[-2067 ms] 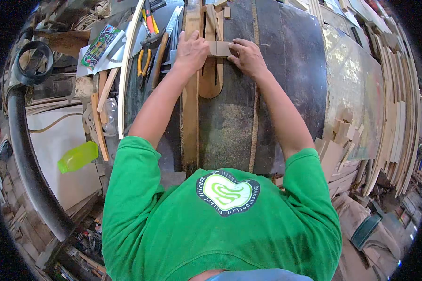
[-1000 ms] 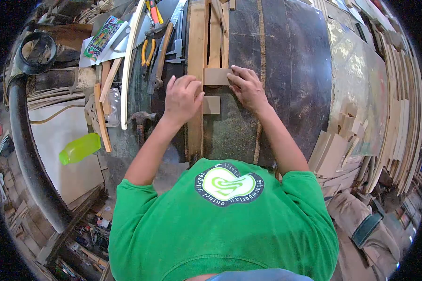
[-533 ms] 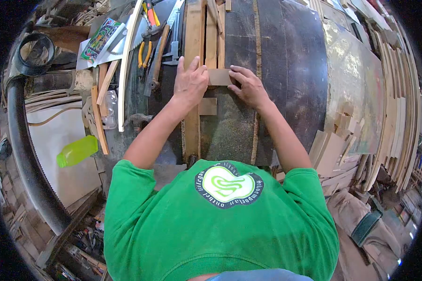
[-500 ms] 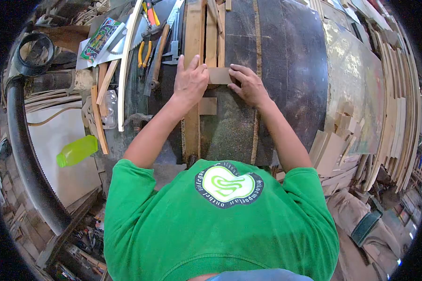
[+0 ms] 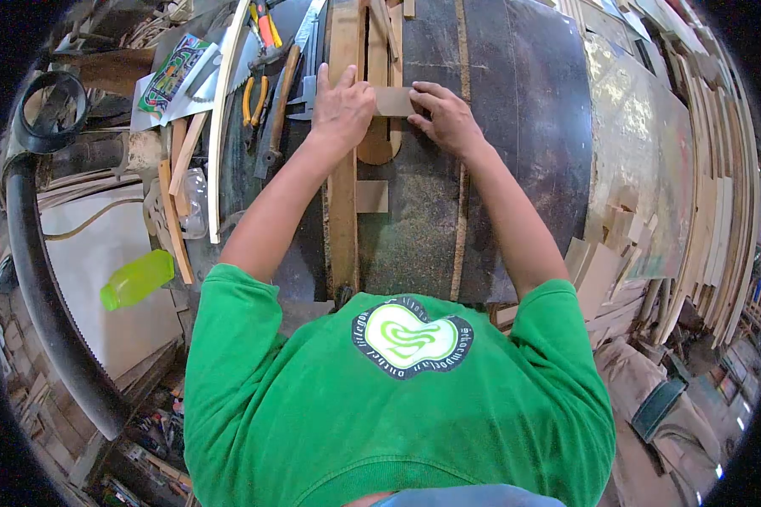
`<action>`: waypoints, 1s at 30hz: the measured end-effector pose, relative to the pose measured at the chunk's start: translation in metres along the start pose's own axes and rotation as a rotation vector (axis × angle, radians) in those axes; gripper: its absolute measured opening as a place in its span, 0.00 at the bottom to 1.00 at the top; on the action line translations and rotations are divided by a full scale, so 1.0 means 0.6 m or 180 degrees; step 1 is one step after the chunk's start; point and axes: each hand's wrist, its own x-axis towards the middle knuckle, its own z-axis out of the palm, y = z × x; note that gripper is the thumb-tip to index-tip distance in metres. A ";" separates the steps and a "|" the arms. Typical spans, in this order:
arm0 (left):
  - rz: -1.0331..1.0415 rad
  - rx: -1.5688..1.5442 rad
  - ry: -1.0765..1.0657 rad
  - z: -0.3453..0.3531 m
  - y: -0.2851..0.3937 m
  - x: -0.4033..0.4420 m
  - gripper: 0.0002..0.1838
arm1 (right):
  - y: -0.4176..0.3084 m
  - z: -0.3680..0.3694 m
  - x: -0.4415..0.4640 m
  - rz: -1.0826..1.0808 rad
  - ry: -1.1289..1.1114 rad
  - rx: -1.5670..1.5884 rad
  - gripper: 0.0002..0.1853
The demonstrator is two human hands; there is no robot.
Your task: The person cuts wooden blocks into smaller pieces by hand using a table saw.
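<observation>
Between my hands lies a small flat tan rectangular piece (image 5: 392, 102), sandpaper or thin board; I cannot tell which. My left hand (image 5: 342, 110) grips its left end, two fingers stretched forward over the long wooden strip (image 5: 342, 211). At its right end, the bent fingers and thumb of my right hand (image 5: 445, 118) hold it. The piece lies across a narrow wooden workpiece (image 5: 375, 148) with a rounded near end and dark slots. A second tan rectangle (image 5: 372, 196) rests nearer to me, beside the long strip.
Left of my hands lie a caliper (image 5: 306, 100), orange-handled pliers (image 5: 255, 101), a wooden-handled tool (image 5: 279, 110) and a long pale strip (image 5: 225, 127). A green bottle (image 5: 137, 279) is farther left. Offcuts (image 5: 621, 228) and stacked boards (image 5: 710, 203) stand on the right.
Both hands have slid forward, away from me, with the tan piece. The rounded near end of the workpiece now shows behind it. The second tan rectangle stays in place.
</observation>
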 end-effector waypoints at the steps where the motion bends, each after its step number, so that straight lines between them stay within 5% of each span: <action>1: -0.0001 0.0009 0.0043 -0.001 -0.003 0.004 0.19 | 0.002 -0.003 0.005 0.0015 -0.0028 0.0009 0.25; 17: -0.0053 0.0057 0.0155 0.010 -0.044 0.093 0.16 | 0.050 0.002 0.082 -0.0039 0.0053 -0.0088 0.23; 30: 0.0141 -0.0115 0.0146 0.002 0.015 -0.052 0.18 | 0.008 -0.050 -0.102 0.0466 0.0123 0.0350 0.25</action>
